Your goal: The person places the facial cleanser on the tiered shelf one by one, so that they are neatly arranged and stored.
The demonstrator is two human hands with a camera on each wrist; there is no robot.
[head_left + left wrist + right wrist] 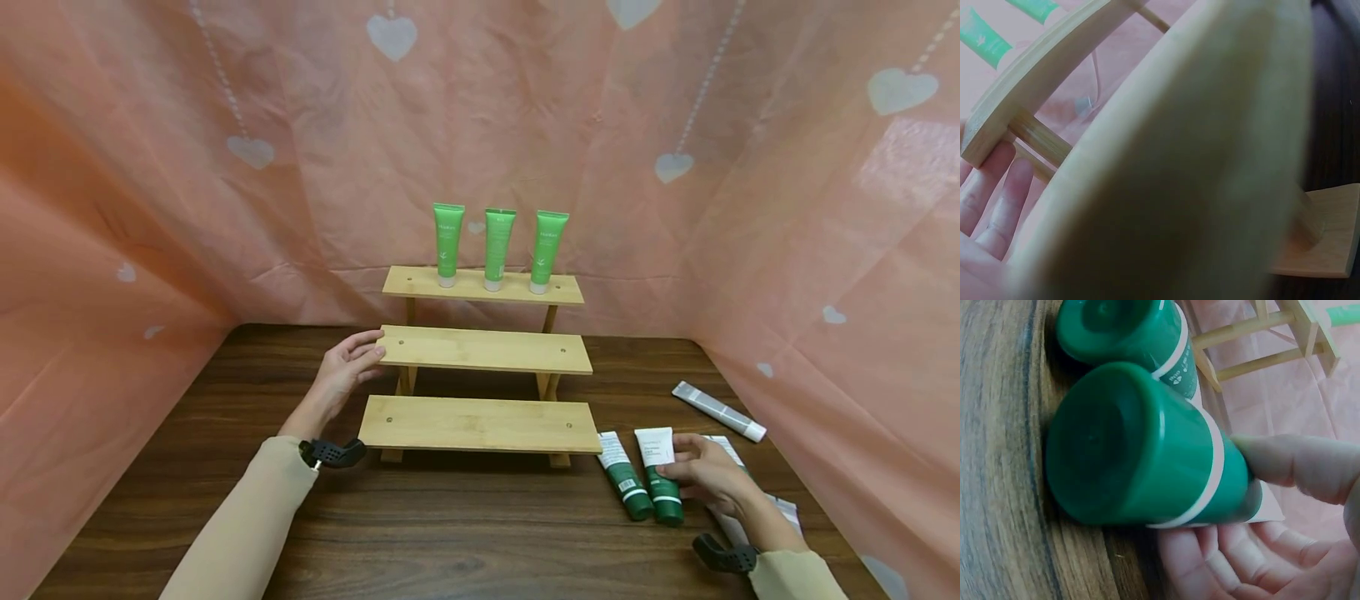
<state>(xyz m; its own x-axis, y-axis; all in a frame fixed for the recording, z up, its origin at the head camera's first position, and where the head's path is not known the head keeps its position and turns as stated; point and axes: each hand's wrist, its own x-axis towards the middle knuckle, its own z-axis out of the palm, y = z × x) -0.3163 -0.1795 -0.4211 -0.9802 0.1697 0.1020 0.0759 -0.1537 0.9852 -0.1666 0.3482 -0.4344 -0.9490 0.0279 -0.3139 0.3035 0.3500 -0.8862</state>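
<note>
A three-tier wooden display stand stands on the table. My left hand grips the left end of its middle shelf; the left wrist view shows fingers against the shelf's end and underside. At the right, my right hand holds a green-and-white squeeze tube lying on the table, thumb on one side and fingers on the other. A second green-and-white tube lies just left of it. Three light green tubes stand on their caps on the top shelf.
A silver-grey tube lies farther back on the right of the dark wood table. More tubes are partly hidden behind my right hand. A pink curtain with hearts surrounds the table's back and sides.
</note>
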